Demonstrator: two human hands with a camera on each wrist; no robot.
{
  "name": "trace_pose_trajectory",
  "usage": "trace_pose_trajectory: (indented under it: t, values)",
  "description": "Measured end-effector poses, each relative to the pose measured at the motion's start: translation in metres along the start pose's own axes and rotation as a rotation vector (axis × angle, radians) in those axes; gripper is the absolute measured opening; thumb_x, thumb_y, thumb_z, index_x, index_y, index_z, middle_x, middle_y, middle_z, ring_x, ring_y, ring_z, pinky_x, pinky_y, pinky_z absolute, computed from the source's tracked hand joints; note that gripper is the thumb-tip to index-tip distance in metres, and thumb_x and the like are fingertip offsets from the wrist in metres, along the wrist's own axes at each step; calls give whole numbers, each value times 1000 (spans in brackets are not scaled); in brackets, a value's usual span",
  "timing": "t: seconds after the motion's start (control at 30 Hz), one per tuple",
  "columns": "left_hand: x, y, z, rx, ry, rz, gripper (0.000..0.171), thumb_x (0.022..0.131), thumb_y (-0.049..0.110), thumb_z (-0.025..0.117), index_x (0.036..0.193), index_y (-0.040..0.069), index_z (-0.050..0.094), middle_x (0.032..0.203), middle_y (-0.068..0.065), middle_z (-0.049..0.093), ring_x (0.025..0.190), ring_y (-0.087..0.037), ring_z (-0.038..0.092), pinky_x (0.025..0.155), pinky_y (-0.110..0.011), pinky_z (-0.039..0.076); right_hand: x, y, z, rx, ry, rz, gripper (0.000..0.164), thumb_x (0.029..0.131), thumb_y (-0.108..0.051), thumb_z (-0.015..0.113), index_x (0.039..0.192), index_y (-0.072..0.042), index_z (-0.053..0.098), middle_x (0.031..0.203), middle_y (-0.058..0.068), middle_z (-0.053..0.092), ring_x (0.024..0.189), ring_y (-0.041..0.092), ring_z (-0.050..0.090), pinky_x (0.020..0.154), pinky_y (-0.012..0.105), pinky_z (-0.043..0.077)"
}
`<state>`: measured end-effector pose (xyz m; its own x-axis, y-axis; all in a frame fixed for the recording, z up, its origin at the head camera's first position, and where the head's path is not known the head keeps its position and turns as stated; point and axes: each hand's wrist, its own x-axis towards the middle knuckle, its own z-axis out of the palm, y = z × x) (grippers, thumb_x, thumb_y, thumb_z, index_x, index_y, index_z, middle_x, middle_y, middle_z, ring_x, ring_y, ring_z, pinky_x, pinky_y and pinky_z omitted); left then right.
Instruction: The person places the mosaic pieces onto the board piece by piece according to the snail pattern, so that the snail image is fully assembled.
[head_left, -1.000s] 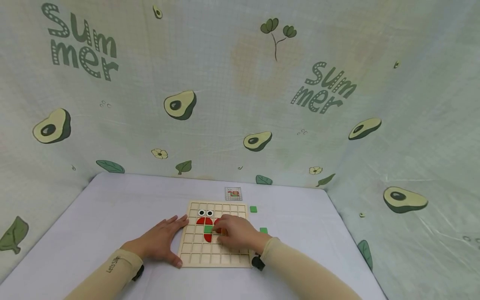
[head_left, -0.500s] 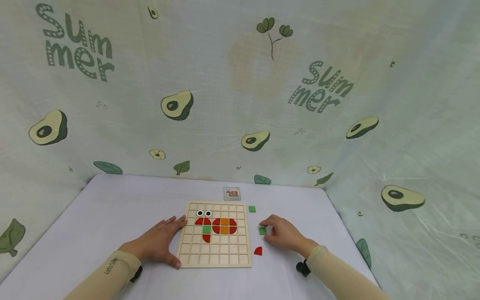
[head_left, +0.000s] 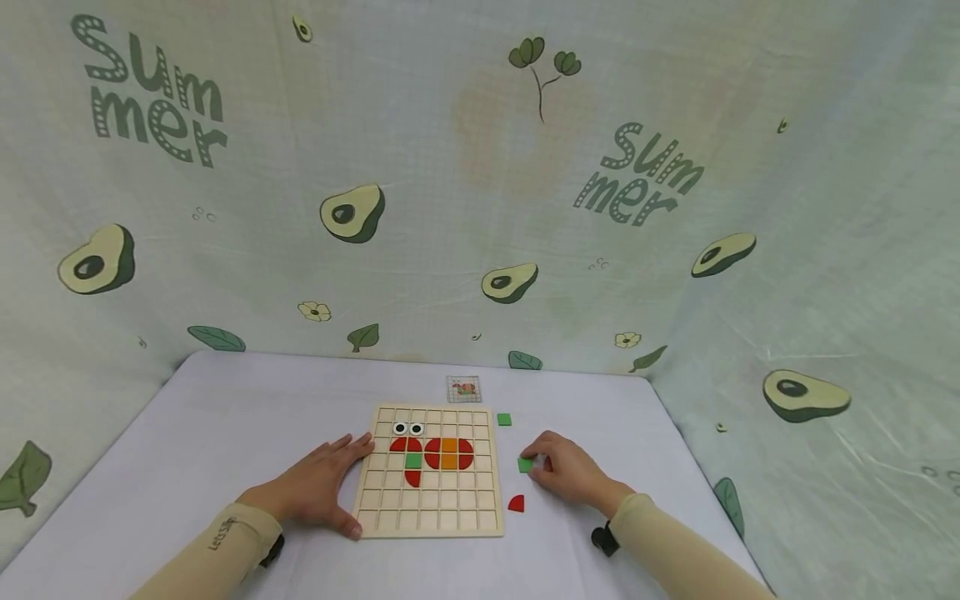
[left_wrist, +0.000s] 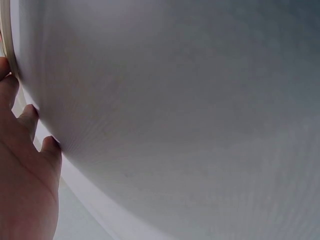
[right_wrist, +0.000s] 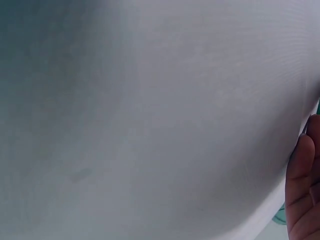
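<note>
A wooden grid board point(head_left: 386, 521) lies on the table. Set in its cells are two eye tiles point(head_left: 408, 428), red quarter-round tiles point(head_left: 432, 454), orange tiles point(head_left: 449, 453) and one green square point(head_left: 413, 460). My left hand point(head_left: 311, 485) rests at the board's left edge, thumb and fingers spread wide; the left wrist view shows its fingertips point(left_wrist: 30, 112) by the rim. Right of the board, my right hand point(head_left: 570, 469) pinches a green square tile point(head_left: 524, 465) between thumb and index finger, low at the table. That tile is mostly out of the right wrist view.
Another green square tile point(head_left: 504, 419) lies near the board's upper right corner. A red quarter-round tile point(head_left: 517, 503) lies closer to me, beside the right edge. Behind the board is a small picture card point(head_left: 463, 388). A printed cloth point(head_left: 420, 317) hangs around the table.
My right hand has left the board and moved right to the green square tile, uncovering the red and orange tiles and the loose red one. My left hand has stayed in place.
</note>
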<state>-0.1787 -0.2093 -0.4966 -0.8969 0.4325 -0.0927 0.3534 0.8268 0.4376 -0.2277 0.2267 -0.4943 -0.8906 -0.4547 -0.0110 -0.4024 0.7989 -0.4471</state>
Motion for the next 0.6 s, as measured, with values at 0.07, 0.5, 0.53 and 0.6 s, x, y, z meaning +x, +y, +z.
trace_pose_trajectory:
  t: [0.07,0.5,0.53,0.6]
  values:
    - [-1,0,0,-1,-2,-5,129,49,73,85,150,7,41,160,-11,32,145,-42,25,117,-60,22,0,0,0,-8,0,-12,21,89,-16,75,110,-19,75,105,-8,59,82,10,51,68,23,50]
    - [0,-1,2,4,2,-18,130,48,74,85,151,7,41,160,-9,31,145,-40,25,117,-58,22,2,3,2,-19,-4,-46,25,90,-16,75,114,-19,75,104,-10,60,84,9,53,73,24,52]
    - [0,-1,2,4,2,-18,130,48,74,85,151,7,41,160,-9,32,145,-40,25,117,-58,22,2,3,2,-20,-5,-43,25,90,-16,75,114,-19,75,104,-10,60,84,9,53,73,24,51]
    - [0,-1,2,4,4,-21,130,48,74,85,151,8,41,160,-8,32,145,-40,25,117,-58,22,2,4,2,-19,-5,-39,25,90,-16,75,114,-19,75,104,-11,60,84,8,52,73,24,51]
